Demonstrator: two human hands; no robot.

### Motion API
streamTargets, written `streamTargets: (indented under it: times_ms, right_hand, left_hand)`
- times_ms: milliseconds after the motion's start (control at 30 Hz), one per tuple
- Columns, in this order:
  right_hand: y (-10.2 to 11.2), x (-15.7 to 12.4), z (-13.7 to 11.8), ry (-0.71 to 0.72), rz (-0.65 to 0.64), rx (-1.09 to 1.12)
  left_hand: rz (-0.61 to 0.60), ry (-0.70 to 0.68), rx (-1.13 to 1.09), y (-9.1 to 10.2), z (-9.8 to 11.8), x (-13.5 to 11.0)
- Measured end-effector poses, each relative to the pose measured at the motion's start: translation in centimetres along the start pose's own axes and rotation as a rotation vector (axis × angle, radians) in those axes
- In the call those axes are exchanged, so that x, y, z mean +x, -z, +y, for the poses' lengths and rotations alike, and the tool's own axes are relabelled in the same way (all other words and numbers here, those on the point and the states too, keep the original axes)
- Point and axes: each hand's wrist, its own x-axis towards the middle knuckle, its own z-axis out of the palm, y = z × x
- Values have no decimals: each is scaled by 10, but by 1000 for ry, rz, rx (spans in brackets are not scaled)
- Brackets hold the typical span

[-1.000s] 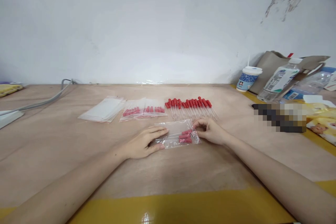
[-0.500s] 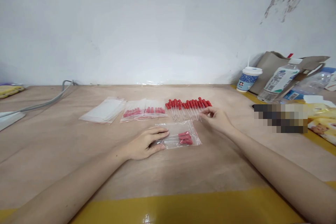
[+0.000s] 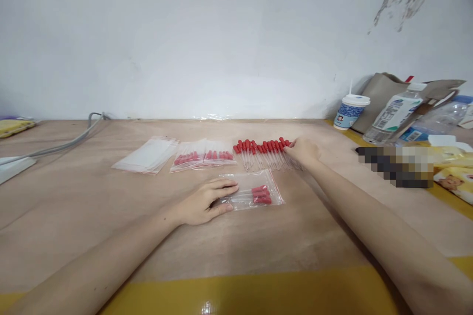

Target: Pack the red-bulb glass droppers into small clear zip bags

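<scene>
Left hand (image 3: 205, 202), centre of frame: thumb apart from fingers, resting on the left end of a clear bag (image 3: 276, 191), red-topped droppers inside. Right hand (image 3: 303, 151), right of centre: fingertips at the right end of a row of loose droppers (image 3: 260, 148); cannot tell whether clamped on one. Left of the row, filled bags (image 3: 199, 145), then flat bags (image 3: 146, 155). Upper right: lidded cup (image 3: 349, 113), plastic bottle (image 3: 395, 113).
</scene>
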Motion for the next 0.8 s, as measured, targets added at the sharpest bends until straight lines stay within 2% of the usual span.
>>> streamTargets:
  times_ms: [167, 300, 400, 567, 667, 800]
  right_hand:
    - [-2, -4, -8, 54, 17, -92]
    - [2, -3, -9, 12, 3, -30]
    - [13, -2, -6, 5, -89, 203]
    - [25, -26, 5, 171, -250, 699]
    - [20, -53, 13, 198, -293, 1087]
    - [6, -80, 18, 165, -283, 1243]
  left_hand:
    - [6, -6, 1, 0, -1, 0]
    - [3, -2, 5, 0, -1, -1]
    - [-2, 3, 6, 0, 0, -1]
    - [5, -2, 1, 1, 0, 0]
    - [2, 7, 4, 0, -1, 0]
    - [-4, 9, 14, 0, -1, -1]
